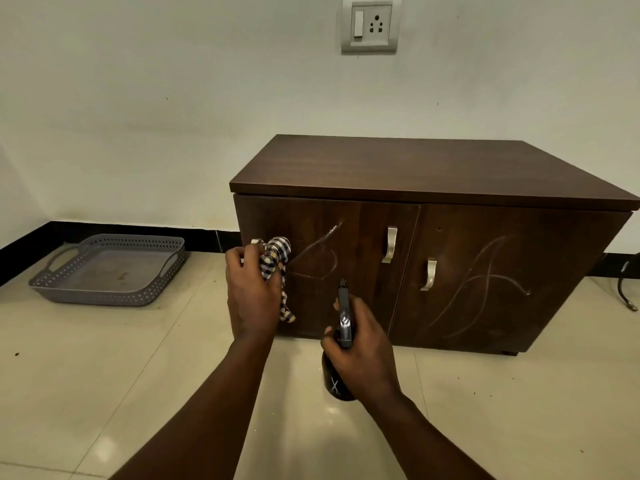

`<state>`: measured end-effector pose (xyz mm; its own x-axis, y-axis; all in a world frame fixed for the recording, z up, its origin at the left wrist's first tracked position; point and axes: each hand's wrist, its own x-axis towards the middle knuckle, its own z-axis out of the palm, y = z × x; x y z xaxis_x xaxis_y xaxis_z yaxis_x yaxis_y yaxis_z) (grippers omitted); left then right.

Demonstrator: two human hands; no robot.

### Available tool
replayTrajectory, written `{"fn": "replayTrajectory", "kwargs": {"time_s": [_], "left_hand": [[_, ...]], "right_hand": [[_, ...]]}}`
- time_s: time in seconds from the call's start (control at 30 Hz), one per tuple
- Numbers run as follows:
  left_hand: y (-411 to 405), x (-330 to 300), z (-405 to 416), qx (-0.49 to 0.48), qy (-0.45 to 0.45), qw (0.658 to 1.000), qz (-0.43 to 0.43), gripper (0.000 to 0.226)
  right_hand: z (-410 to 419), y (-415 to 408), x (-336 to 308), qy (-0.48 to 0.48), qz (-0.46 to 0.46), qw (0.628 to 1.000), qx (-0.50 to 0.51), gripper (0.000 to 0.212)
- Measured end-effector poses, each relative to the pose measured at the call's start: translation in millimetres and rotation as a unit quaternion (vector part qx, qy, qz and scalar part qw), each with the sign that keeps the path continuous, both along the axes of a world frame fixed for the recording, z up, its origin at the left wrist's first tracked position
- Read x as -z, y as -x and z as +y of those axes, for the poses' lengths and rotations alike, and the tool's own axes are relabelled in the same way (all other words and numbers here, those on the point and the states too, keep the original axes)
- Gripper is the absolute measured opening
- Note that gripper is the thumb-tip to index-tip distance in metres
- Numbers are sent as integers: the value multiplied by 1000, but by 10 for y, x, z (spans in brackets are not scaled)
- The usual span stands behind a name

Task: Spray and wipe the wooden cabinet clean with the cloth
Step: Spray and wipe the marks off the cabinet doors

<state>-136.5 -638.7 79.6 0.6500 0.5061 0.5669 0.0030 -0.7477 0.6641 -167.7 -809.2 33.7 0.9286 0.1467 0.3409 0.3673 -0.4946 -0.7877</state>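
Left hand (251,289) gripping bunched checked cloth (277,268) against cabinet (433,237) door, right hand (360,355) beside it gripping black spray bottle (341,344), nozzle toward door

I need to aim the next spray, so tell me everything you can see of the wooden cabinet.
The wooden cabinet is low, with a dark brown wood-grain finish and a flat overhanging top. It stands on the tiled floor against the wall. Its two front doors are shut, each with a curved metal handle near the middle seam. Pale scribbled marks cross both doors. The checked cloth, held in the left hand, is at the left door; I cannot tell if it touches.
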Motion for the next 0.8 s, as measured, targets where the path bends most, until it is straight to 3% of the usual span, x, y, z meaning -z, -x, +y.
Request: {"fn": "replayTrajectory", "kwargs": {"time_s": [0.17, 0.27, 0.4, 0.63, 0.8], "left_hand": [[-256, -348, -81, 7, -59, 994, -96, 46], [-490, -455, -215, 64, -170, 977, -111, 47], [-682, -138, -266, 119, -335, 929, -101, 50], [-792, 601, -9, 232, -563, 790, -75, 52], [-879, 861, 31, 227, -571, 784, -81, 57]], "right_hand": [[1, -61, 68, -32, -4, 999, -7, 46], [-45, -87, 155, -43, 10, 999, -4, 43], [-101, -156, 294, -38, 14, 999, -12, 40], [-153, -272, 498, -28, -15, 999, 20, 50], [-176, -352, 595, -29, -33, 999, 17, 49]]}}
